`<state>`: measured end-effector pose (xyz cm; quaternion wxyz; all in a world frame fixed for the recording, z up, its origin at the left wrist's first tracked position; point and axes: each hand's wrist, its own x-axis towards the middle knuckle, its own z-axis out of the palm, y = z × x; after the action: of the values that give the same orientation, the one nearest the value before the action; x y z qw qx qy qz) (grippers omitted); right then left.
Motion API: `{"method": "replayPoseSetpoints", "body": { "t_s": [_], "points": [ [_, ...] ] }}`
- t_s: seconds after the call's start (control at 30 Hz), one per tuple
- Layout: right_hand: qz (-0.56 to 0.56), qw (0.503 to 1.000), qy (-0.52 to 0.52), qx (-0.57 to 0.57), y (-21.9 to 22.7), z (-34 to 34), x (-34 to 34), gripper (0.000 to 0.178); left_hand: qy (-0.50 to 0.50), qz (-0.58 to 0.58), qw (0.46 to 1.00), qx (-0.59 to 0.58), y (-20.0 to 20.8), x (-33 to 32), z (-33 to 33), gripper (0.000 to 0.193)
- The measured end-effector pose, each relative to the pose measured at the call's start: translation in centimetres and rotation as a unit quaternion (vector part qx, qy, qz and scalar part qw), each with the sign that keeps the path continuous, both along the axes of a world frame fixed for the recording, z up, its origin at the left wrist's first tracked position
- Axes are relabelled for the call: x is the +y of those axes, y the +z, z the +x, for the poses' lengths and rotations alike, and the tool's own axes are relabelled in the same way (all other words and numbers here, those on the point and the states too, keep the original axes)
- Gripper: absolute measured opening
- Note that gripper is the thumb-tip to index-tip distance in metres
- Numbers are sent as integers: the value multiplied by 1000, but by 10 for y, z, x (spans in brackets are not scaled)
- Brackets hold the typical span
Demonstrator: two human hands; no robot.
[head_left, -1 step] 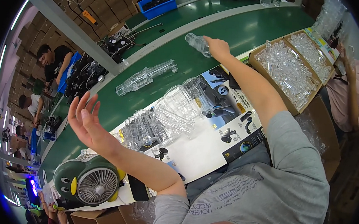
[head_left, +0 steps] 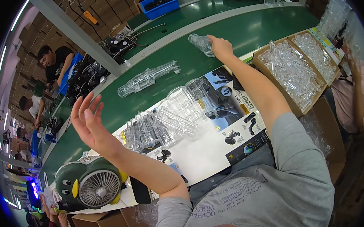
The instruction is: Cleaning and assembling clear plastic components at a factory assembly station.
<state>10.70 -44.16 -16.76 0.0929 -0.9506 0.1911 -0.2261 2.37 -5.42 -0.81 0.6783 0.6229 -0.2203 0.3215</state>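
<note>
My right hand (head_left: 221,49) reaches to the far side of the green bench and is closed on the near end of a clear plastic part (head_left: 201,44), which lies on the surface. My left hand (head_left: 92,126) is raised at the left, fingers spread, holding nothing. Between my hands, a stack of clear plastic tubes (head_left: 148,78) lies on the green surface. Nearer me, a heap of clear tubular parts (head_left: 177,119) rests on a printed cardboard sheet (head_left: 213,153).
A green penguin-shaped fan (head_left: 100,189) stands at the near left. Cartons of small clear parts (head_left: 290,72) sit at the right. Farther off are a blue bin (head_left: 159,5) and a grey post (head_left: 76,30). Other people work at the left and right edges.
My left hand has shifted very slightly to the right. My right hand stays on the clear plastic part.
</note>
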Motion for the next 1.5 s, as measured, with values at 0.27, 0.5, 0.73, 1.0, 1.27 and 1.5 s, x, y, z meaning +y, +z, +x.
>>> {"method": "replayPoseSetpoints", "body": {
  "t_s": [0.27,0.5,0.73,1.0,1.27,1.5],
  "points": [
    [0,990,139,-30,43,-50,40,49,-21,66,997,19,-1,0,-1,28],
    [-116,987,107,-26,15,-26,36,56,-37,93,995,9,1,-8,-6,28],
    [-158,987,6,-1,-3,15,-4,44,-31,88,996,-1,1,-7,-15,28],
    [-127,963,166,-171,14,-40,40,30,-46,91,995,-1,2,-3,-12,28],
    [214,937,229,152,7,-120,115,49,-87,113,990,-3,-2,-21,-6,23],
    [515,807,276,-83,40,-132,115,53,-102,340,934,45,-20,-53,-3,31]
  ]
}}
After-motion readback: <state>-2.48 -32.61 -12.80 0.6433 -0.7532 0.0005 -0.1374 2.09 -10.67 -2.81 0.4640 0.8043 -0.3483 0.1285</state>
